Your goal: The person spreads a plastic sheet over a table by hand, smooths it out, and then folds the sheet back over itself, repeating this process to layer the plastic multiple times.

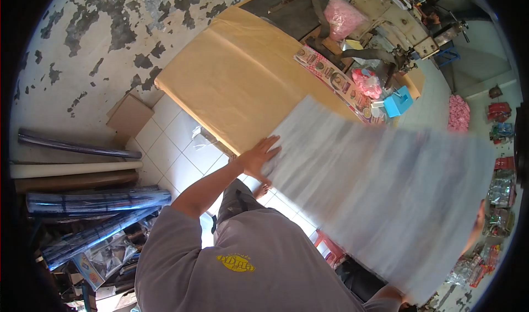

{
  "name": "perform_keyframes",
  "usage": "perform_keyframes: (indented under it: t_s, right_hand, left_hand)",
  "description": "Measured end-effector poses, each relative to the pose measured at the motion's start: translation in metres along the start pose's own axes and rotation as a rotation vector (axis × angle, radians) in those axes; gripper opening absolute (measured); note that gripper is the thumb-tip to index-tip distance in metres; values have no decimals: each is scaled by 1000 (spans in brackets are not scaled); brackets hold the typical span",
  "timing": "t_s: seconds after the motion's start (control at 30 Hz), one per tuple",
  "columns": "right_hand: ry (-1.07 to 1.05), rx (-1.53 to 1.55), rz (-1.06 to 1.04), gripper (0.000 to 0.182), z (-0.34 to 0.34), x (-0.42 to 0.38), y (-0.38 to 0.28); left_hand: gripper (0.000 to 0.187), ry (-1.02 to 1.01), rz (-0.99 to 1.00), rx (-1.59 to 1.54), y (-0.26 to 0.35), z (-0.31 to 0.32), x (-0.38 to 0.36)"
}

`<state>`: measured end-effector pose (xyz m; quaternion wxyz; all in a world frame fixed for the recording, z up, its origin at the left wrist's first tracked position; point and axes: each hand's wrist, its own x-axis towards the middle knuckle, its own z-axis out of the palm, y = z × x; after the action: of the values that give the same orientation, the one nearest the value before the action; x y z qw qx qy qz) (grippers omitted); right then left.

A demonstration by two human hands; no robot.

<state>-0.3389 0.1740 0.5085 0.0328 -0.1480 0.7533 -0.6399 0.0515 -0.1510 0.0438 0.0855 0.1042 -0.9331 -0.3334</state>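
Observation:
A large grey streaked sheet (pixel 363 185), blurred by motion, spans from the table to the right side in front of my body. I cannot make out its material. At its left edge my left hand (pixel 258 159) grips it, fingers on top and thumb lower down. Far to the right, my right hand (pixel 478 226) holds the opposite edge, mostly hidden behind the sheet. Under the sheet's far left corner lies the table covered in brown paper (pixel 237 75).
A patterned strip (pixel 336 83), a blue box (pixel 398 101) and pink bags (pixel 343 15) lie along the table's far right side near metal machinery. Rolls of plastic sheeting (pixel 96 201) are stacked at left. A red stool (pixel 330 250) stands partly under the sheet.

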Motion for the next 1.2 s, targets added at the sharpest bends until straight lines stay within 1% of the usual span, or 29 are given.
perform_keyframes:
  t_s: [0.03,0.13,0.17,0.27,0.3,0.4,0.43,0.53,0.63,0.67,0.7,0.8,0.9,0.93,1.0,1.03,1.07,1.13,1.17,1.2]
  right_hand:
    - [-30,40,-52,44,9,2,-17]
    - [-145,156,-197,41,36,9,-71]
    - [-188,198,-235,40,48,12,-88]
    - [-341,325,-316,36,94,21,-135]
    - [-397,371,-330,35,114,24,-148]
    - [-576,499,-330,31,184,30,-184]
    - [-640,536,-315,30,211,31,-194]
    - [-807,642,-246,27,299,28,-214]
    - [-943,708,-125,24,399,18,-223]
    - [-966,722,-83,23,434,10,-221]
    - [-987,731,-39,22,469,2,-220]
    - [-1012,739,93,18,570,-32,-207]
    - [-998,675,209,16,663,-68,-168]
    - [-987,642,245,15,689,-84,-148]
    - [-1031,562,215,10,754,-89,-92]
    - [-1091,524,243,19,796,-81,-57]
    - [-1157,485,268,29,829,-78,-38]
    - [-1122,419,412,28,819,-140,-27]
    - [-1104,447,368,23,818,-161,-17]
    - [-1110,433,395,23,842,-165,-2]
  left_hand:
    - [133,-22,18,-12,4,5,-2]
    - [131,35,100,-38,5,34,-9]
    - [121,51,59,22,8,47,-12]
    - [113,221,-7,30,15,100,-28]
    - [99,302,-51,-52,32,95,-33]
    - [92,422,-235,-111,68,98,-33]
    - [82,518,-256,-83,66,114,-28]
    - [77,728,-370,-391,73,119,-22]
    - [57,710,-684,-708,79,110,-15]
    - [51,694,-788,-814,80,108,-13]
    - [48,1001,-676,-655,75,120,-7]
    - [52,941,-824,-731,62,121,-4]
    - [59,1025,-940,-762,47,125,2]
    - [61,970,-1012,-793,42,126,2]
    - [66,863,-1156,-855,33,129,1]
    - [70,1085,-1067,-803,27,141,5]
    - [69,1052,-1101,-803,28,138,5]
    - [68,991,-1172,-807,30,128,4]
    - [65,1069,-1128,-831,31,129,5]
    - [65,1050,-1149,-850,31,124,4]
